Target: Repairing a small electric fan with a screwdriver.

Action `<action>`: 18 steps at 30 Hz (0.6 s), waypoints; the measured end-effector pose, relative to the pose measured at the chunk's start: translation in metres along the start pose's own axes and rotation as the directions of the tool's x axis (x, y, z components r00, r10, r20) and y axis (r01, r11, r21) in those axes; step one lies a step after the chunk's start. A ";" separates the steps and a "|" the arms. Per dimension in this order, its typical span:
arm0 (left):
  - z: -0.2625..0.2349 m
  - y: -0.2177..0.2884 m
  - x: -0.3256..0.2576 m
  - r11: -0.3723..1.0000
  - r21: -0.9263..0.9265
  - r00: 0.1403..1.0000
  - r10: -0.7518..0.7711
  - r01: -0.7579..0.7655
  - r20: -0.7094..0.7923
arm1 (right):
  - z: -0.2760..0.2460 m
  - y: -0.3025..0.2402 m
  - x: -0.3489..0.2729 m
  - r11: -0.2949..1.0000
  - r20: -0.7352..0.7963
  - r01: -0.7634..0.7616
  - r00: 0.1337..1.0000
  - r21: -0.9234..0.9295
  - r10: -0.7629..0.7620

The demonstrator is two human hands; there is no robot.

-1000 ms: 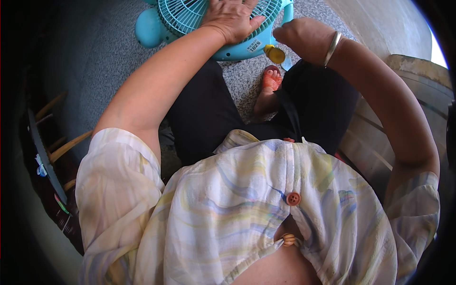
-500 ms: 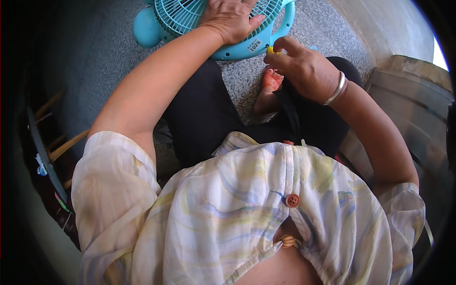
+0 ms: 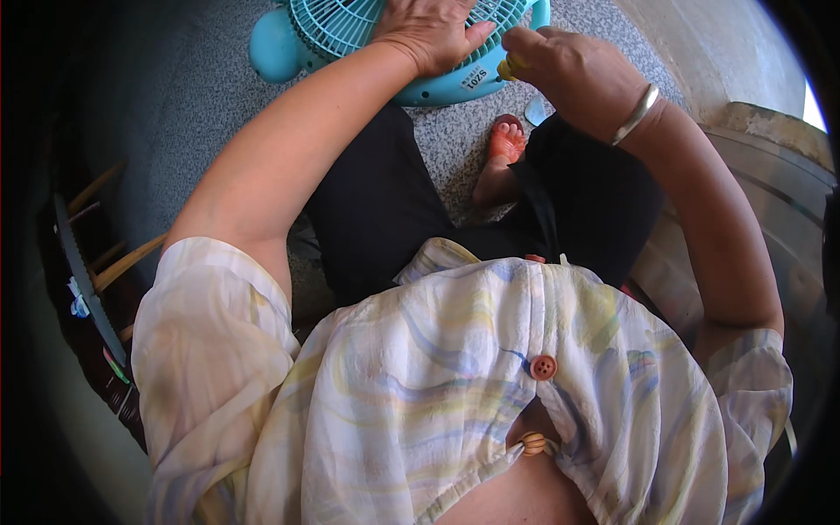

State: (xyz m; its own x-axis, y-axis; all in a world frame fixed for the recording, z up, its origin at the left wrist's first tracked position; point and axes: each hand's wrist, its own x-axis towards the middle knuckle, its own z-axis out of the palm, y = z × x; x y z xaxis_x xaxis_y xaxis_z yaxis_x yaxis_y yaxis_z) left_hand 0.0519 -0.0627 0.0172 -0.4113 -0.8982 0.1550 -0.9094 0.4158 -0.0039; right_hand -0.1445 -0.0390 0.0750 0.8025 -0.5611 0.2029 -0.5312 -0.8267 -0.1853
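A turquoise fan (image 3: pixel 437 90) with a round wire grille lies at the top of the view, partly cut off by the edge. My left hand (image 3: pixel 429 33) rests flat across the grille, thumb spread out; its fingertips run to the picture's upper edge. Closed around a yellow screwdriver (image 3: pixel 507 70), my right hand (image 3: pixel 577 74) is at the fan's near right rim. Most of the screwdriver is hidden inside the fist, and its tip cannot be made out.
A light blue piece (image 3: pixel 535 109) lies on the speckled floor (image 3: pixel 437 144) beside my foot (image 3: pixel 505 144). Wooden furniture parts (image 3: pixel 131 261) stand at the left. A wall ledge (image 3: pixel 774 131) and grey panel (image 3: pixel 770 188) are on the right.
My right hand has moved up and slightly right, turning with the screwdriver at the rim. The light blue floor piece shows more fully. My left hand stays on the grille.
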 end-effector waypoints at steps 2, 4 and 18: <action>-0.001 -0.001 0.000 1.000 0.008 1.000 0.006 -0.006 0.003 | -0.003 -0.002 0.009 0.974 0.128 -0.211 0.967 -0.082 0.220; -0.001 -0.001 0.000 1.000 0.002 1.000 0.006 -0.006 0.000 | -0.016 -0.007 0.020 0.945 0.282 -0.288 0.904 -0.155 0.321; -0.002 0.001 -0.001 1.000 -0.002 1.000 -0.003 0.003 0.020 | -0.003 0.002 -0.004 0.955 0.232 -0.293 0.926 -0.049 0.297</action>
State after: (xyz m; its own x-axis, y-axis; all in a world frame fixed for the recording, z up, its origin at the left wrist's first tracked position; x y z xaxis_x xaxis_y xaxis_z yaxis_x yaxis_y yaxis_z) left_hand 0.0515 -0.0614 0.0196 -0.4101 -0.9019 0.1352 -0.9104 0.4137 -0.0018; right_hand -0.1494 -0.0382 0.0773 0.6489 -0.7556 -0.0899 -0.7560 -0.6267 -0.1889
